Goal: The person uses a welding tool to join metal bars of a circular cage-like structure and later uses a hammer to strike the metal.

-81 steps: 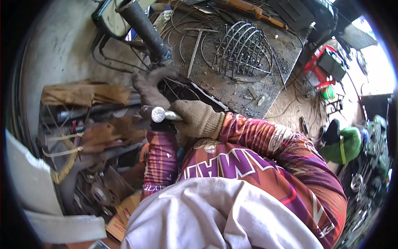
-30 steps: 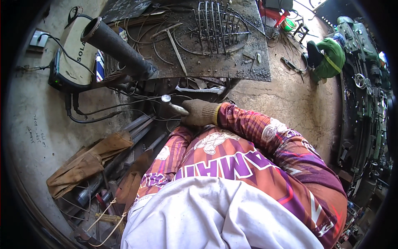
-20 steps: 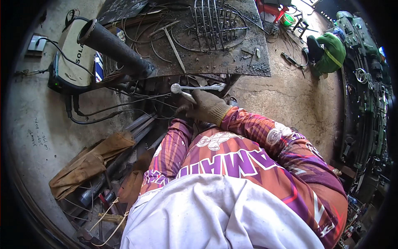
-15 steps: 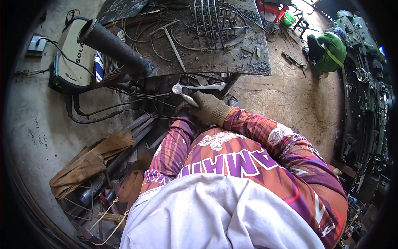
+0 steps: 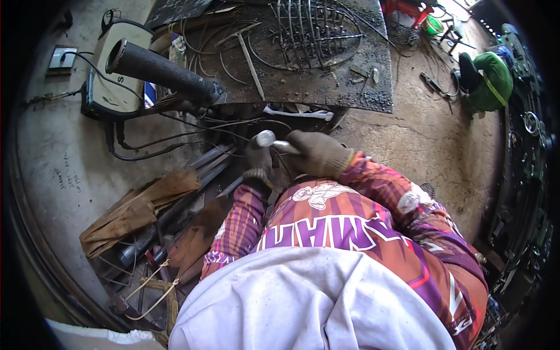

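Observation:
My right hand (image 5: 322, 153), in a brown knit work glove, is wrapped round the handle of a hammer (image 5: 266, 139). Its pale, round metal head points left, over my left hand (image 5: 256, 161). That hand wears a similar glove and looks curled closed; the hammer head covers part of its fingers, so whatever it grips is hidden. Both hands are in front of my body, just short of the steel worktable (image 5: 344, 96). Under the table's near edge, beyond the hammer, lies a whitish metal bar (image 5: 298, 113).
A thick upright pipe (image 5: 160, 70) stands at the table's left corner beside a welding machine (image 5: 122, 61). On the tabletop are a round rod grate (image 5: 309, 35) and a T-shaped tool (image 5: 249, 64). Steel bars and a brown cloth (image 5: 137, 210) lie left. A person in green (image 5: 491, 81) crouches far right.
The hammer head has shifted slightly right and down, now over my left hand, which shows more clearly. My right hand has moved right. The whole view has shifted a little.

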A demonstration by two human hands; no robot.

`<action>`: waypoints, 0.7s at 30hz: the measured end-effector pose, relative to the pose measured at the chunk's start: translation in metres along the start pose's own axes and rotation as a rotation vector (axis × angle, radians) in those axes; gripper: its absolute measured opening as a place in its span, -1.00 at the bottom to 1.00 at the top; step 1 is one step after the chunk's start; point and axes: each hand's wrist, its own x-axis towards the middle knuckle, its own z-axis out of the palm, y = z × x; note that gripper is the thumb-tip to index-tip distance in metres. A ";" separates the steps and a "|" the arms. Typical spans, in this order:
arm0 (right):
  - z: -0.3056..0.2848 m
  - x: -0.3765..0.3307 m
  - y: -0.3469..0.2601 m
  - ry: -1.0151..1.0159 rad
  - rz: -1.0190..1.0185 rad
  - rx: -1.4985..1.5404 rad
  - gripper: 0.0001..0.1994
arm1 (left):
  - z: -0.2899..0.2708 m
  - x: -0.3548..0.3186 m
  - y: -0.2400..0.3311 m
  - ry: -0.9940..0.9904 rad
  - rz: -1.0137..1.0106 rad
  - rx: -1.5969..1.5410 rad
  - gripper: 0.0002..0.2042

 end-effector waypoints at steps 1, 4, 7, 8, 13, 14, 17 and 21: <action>-0.012 -0.010 0.002 0.091 0.028 0.018 -0.60 | -0.004 -0.021 0.023 0.067 0.117 0.108 -0.71; -0.029 -0.034 0.021 0.204 0.099 0.083 -0.60 | -0.003 -0.073 0.105 0.103 0.091 0.166 -0.70; -0.035 -0.057 0.050 0.382 0.048 0.193 -0.60 | 0.007 -0.068 0.152 0.119 0.390 0.227 -0.69; -0.046 -0.064 0.044 0.378 0.071 0.192 -0.64 | 0.011 -0.060 0.167 0.116 0.499 0.283 -0.68; -0.055 -0.070 0.052 0.457 0.061 0.254 -0.67 | 0.040 -0.018 0.222 0.128 0.551 0.511 -0.68; -0.054 -0.070 0.051 0.485 0.074 0.297 -0.68 | 0.045 -0.009 0.228 0.100 0.563 0.497 -0.68; -0.057 -0.067 0.041 0.499 0.177 0.424 -0.69 | 0.050 0.022 0.232 0.000 0.663 0.610 -0.68; -0.058 -0.056 0.028 0.496 0.300 0.640 -0.66 | 0.053 0.049 0.232 -0.231 0.493 0.661 -0.64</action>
